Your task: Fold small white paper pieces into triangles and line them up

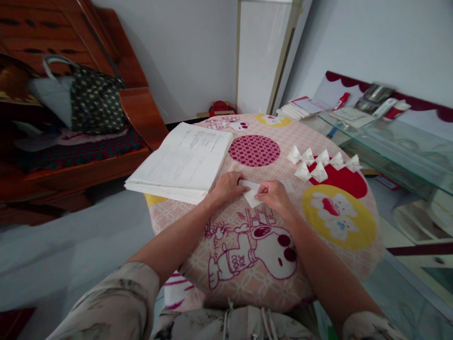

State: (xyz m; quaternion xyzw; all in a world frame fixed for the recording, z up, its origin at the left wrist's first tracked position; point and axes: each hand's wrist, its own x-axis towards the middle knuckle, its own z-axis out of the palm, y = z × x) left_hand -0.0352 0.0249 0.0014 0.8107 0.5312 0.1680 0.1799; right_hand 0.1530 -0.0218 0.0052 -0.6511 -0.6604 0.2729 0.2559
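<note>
A small piece of folded white paper point(252, 193) lies on the round table between my two hands. My left hand point(228, 186) presses on its left corner with the fingers together. At its right edge, my right hand point(273, 194) pinches the paper between thumb and fingers. Close by on the left is an open book point(189, 158) with printed pages. Several folded white paper pyramids point(319, 172) stand in two rows to the right, beyond my right hand.
A patterned cloth point(297, 132) covers the round table. On the right stands a glass shelf point(389, 146) with a stack of paper point(300, 107) and small items. To the left, a wooden bench point(139, 113) carries a dotted bag point(95, 99).
</note>
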